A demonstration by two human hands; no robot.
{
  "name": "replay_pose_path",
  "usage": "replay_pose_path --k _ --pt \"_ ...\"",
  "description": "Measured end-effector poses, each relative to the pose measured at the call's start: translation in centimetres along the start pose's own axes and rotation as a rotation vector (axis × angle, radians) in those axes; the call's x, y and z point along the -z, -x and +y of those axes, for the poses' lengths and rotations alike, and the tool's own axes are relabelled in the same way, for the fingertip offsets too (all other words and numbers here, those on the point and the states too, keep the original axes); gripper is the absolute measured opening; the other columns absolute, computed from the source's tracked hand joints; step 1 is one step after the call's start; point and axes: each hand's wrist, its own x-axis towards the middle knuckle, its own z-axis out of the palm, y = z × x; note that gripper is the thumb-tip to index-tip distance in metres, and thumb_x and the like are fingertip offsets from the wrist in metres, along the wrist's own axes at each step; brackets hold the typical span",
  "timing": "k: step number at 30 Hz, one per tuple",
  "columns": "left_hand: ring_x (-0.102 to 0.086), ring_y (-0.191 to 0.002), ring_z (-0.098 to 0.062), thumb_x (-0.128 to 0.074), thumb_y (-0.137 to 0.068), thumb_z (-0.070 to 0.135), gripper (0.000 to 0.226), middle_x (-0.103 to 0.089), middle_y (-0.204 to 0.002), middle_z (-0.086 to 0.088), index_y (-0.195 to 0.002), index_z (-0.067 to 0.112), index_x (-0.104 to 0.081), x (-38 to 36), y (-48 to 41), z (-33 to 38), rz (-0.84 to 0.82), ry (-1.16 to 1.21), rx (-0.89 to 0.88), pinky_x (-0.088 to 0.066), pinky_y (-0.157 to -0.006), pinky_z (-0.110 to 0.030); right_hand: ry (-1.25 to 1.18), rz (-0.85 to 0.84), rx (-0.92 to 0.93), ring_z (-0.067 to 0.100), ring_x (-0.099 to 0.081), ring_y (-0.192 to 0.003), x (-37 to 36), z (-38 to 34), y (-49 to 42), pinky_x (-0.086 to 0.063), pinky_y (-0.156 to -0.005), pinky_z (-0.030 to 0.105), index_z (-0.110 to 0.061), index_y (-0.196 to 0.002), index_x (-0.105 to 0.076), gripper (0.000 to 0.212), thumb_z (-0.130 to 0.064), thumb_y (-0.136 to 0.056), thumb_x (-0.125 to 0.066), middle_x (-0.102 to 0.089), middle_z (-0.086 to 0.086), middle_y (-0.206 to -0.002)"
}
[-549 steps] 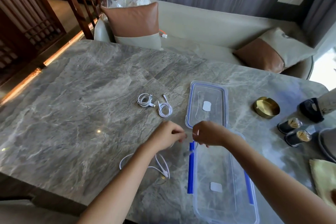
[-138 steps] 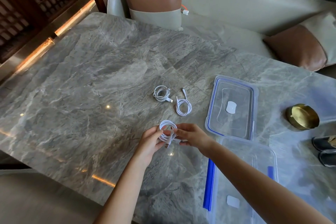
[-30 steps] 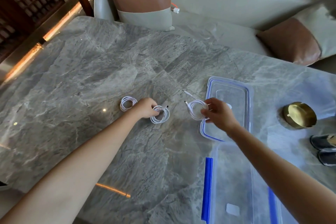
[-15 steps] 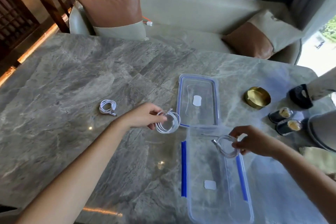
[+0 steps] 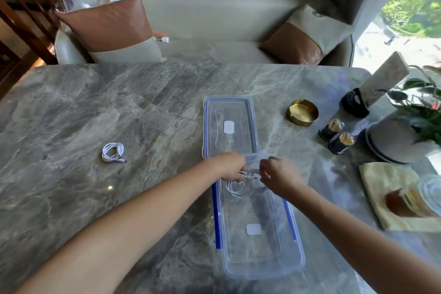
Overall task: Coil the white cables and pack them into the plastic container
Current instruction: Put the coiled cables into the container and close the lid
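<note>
Left hand [image 5: 229, 166] and right hand [image 5: 279, 174] meet over the far end of the plastic container [image 5: 262, 267].
We record both forearms reaching in from the near edge, knuckles up, fingers curled and pinching the white cable loops [image 5: 238, 190] just inside the container; blur prevents us from separating the loops. Another coiled cable [image 5: 112, 152] lies well to the left on the table [image 5: 71, 114]. The lid [image 5: 254, 126] lies just beyond the container's far end.
</note>
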Motion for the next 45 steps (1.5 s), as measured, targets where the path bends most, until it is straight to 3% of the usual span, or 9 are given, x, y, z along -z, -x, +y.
replay_pose_path --k 10,17,20,23,25,31,35,38,45 --pt "-0.059 -0.107 -0.034 -0.048 -0.089 0.003 0.025 -0.061 -0.117 -0.014 -0.112 0.006 -0.06 -1.7 -3.2 3.7 0.0 -0.521 0.013 -0.053 -0.083 -0.044 0.163 -0.178 -0.032 0.036 -0.061 -0.103 0.0 2.1 0.4 -0.049 -0.077 0.037 -0.007 -0.111 -0.058 0.026 -0.016 -0.087 -0.053 -0.056 0.018 -0.118" --pt "-0.06 -0.105 -0.036 -0.047 -0.087 -0.001 0.025 -0.064 -0.111 -0.016 -0.106 0.002 -0.061 -2.3 -3.5 2.9 0.103 -0.421 -0.003 -0.047 -0.079 -0.042 0.209 -0.164 0.009 0.034 -0.061 -0.104 0.7 2.6 0.6 -0.046 -0.073 0.034 -0.008 -0.112 -0.058 0.026 -0.018 -0.089 -0.051 -0.058 0.015 -0.12" --pt "-0.061 -0.095 -0.034 -0.049 -0.089 0.007 0.016 -0.064 -0.102 -0.016 -0.1 0.006 -0.061 -1.4 -3.2 1.5 0.024 -0.261 -0.07 -0.04 -0.068 -0.036 0.133 -0.132 0.036 0.033 -0.061 -0.105 0.8 2.0 0.3 -0.049 -0.078 0.036 -0.012 -0.116 -0.059 0.029 -0.019 -0.09 -0.049 -0.057 0.011 -0.123" --pt "-0.062 -0.09 -0.03 -0.054 -0.09 0.017 0.016 -0.067 -0.097 -0.013 -0.099 0.009 -0.063 -0.7 -3.6 1.6 -0.132 -0.047 -0.095 -0.044 -0.071 -0.036 0.066 -0.15 0.019 0.034 -0.062 -0.101 0.9 2.1 0.2 -0.052 -0.08 0.038 -0.016 -0.115 -0.062 0.028 -0.019 -0.091 -0.048 -0.059 0.014 -0.119" --pt "-0.061 -0.09 -0.03 -0.054 -0.089 0.016 0.016 -0.067 -0.098 -0.013 -0.1 0.009 -0.063 -0.7 -4.0 2.1 -0.172 -0.094 -0.072 -0.044 -0.07 -0.035 0.002 -0.186 0.007 0.034 -0.064 -0.096 0.7 2.1 0.2 -0.051 -0.074 0.035 -0.018 -0.114 -0.062 0.028 -0.016 -0.091 -0.046 -0.061 0.015 -0.116" --pt "-0.059 -0.111 -0.031 -0.043 -0.09 0.006 0.029 -0.061 -0.12 -0.011 -0.115 0.01 -0.057 -2.8 -3.9 3.5 -0.041 -0.546 -0.007 -0.044 -0.073 -0.038 -0.191 -0.217 0.032 0.035 -0.062 -0.095 -1.2 0.9 0.1 -0.043 -0.072 0.034 -0.002 -0.1 -0.058 0.022 -0.014 -0.093 -0.04 -0.065 0.018 -0.107" --pt "-0.057 -0.113 -0.035 -0.049 -0.088 -0.001 0.034 -0.057 -0.124 -0.013 -0.122 0.004 -0.049 -2.7 -3.9 2.2 0.045 -0.483 0.012 -0.049 -0.082 -0.045 -0.184 -0.256 0.067 0.031 -0.057 -0.101 -2.2 1.1 -0.2 -0.045 -0.088 0.041 -0.001 -0.099 -0.065 0.024 -0.009 -0.09 -0.044 -0.064 0.017 -0.105" --pt "-0.057 -0.11 -0.037 -0.053 -0.085 -0.002 0.039 -0.053 -0.123 -0.015 -0.122 0.003 -0.042 -2.7 -3.6 2.3 0.092 -0.422 -0.009 -0.046 -0.074 -0.045 -0.164 -0.244 0.084 0.03 -0.056 -0.105 -2.8 1.5 -0.2 -0.043 -0.091 0.039 -0.003 -0.105 -0.066 0.027 -0.008 -0.09 -0.043 -0.065 0.016 -0.107" --pt "-0.053 -0.108 -0.028 -0.044 -0.087 0.01 0.025 -0.057 -0.114 -0.008 -0.11 0.01 -0.052 -3.1 -1.8 2.2 0.306 -0.411 -0.236 -0.037 -0.086 -0.036 -0.172 -0.241 0.061 0.028 -0.057 -0.107 -3.5 2.0 -0.5 -0.043 -0.093 0.037 -0.006 -0.108 -0.065 0.029 -0.01 -0.09 -0.042 -0.065 0.014 -0.113"
